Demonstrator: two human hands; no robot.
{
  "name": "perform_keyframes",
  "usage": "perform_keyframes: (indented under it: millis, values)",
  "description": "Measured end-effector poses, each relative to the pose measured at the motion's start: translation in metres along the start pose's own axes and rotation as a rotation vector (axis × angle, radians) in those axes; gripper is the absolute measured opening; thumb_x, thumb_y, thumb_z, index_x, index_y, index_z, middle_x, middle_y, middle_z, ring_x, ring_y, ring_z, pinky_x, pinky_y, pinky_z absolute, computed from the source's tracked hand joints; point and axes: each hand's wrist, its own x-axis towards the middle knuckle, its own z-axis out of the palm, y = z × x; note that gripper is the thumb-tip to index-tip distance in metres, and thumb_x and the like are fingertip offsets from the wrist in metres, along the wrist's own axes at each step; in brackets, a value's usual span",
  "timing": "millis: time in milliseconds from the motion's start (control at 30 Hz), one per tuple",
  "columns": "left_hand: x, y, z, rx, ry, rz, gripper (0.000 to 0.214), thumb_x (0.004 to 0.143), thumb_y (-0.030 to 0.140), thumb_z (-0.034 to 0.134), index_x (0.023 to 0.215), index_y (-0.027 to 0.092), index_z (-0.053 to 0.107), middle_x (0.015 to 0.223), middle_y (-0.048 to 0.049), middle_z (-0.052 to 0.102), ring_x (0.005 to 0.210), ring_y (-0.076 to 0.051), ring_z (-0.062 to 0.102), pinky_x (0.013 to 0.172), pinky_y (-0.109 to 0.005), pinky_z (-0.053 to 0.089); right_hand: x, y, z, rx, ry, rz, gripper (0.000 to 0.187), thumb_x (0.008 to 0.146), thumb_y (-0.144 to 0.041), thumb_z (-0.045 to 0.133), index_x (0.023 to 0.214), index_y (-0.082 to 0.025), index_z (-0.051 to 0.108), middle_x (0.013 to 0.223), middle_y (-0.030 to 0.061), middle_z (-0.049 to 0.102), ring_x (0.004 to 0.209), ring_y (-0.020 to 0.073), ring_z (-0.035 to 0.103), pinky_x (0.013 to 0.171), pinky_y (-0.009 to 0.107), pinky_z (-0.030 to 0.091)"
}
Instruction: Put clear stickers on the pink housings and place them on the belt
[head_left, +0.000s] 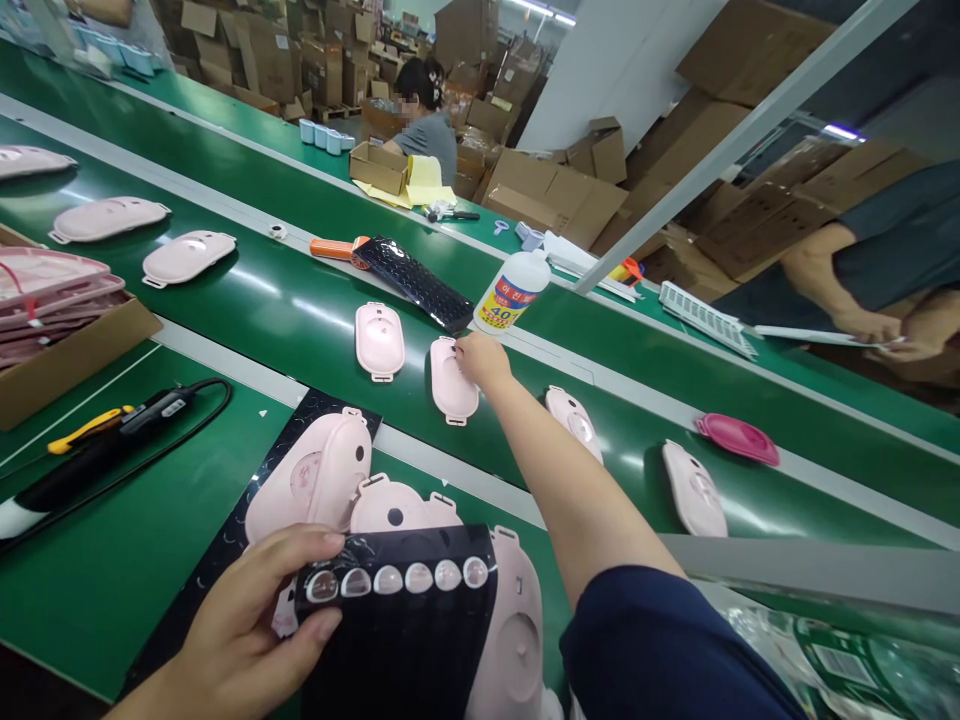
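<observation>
My left hand [255,620] pinches the edge of a black sheet [397,650] between thumb and fingers. Along its top runs a row of clear, half-round domed pads [418,578]. My right hand [486,362] is stretched out over the green belt, its curled fingers at the upper end of a pale pink oval plastic part [452,385]. What lies under those fingertips is hidden. Another pink part [379,342] sits just left of it. Behind and below the sheet, several more pink parts [517,610] are heaped, some with a black dot on them.
A white glue bottle [512,290] stands beyond my right hand, beside a black bubbled sheet [412,280] and an orange-handled tool [337,250]. At left are a cardboard box [75,350] and a corded black tool [97,440]. Two people work across the belt.
</observation>
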Motion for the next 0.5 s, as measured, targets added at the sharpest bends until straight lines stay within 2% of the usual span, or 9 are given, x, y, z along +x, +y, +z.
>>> perform_keyframes:
  millis: [133, 333, 500]
  values:
    - [0.001, 0.003, 0.001, -0.001, -0.002, -0.004, 0.028, 0.090, 0.039, 0.062, 0.118, 0.034, 0.064, 0.110, -0.0013, 0.067, 0.101, -0.015, 0.064, 0.096, -0.020, 0.052, -0.001, 0.002, 0.003, -0.035, -0.022, -0.008, 0.032, 0.100, -0.021, 0.040, 0.109, -0.012, 0.070, 0.116, 0.0188, 0.065, 0.104, 0.0243, 0.063, 0.087, 0.032, 0.047]
    - [0.002, 0.002, -0.004, 0.042, -0.020, 0.028, 0.027, 0.092, 0.039, 0.060, 0.118, 0.037, 0.062, 0.110, 0.0015, 0.066, 0.103, -0.011, 0.064, 0.097, -0.015, 0.049, 0.005, 0.011, -0.002, -0.069, -0.111, -0.087, 0.026, 0.096, -0.036, 0.058, 0.111, -0.016, 0.064, 0.119, 0.0092, 0.064, 0.105, 0.0208, 0.062, 0.093, 0.042, 0.051]
    - [0.009, -0.009, -0.011, 0.105, -0.124, 0.179, 0.039, 0.087, 0.027, 0.065, 0.125, 0.034, 0.058, 0.111, -0.0001, 0.068, 0.100, -0.012, 0.067, 0.090, -0.012, 0.053, 0.004, 0.016, -0.011, -0.060, -0.156, -0.131, 0.026, 0.096, -0.034, 0.060, 0.114, -0.016, 0.064, 0.123, 0.0097, 0.063, 0.108, 0.0216, 0.062, 0.095, 0.044, 0.051]
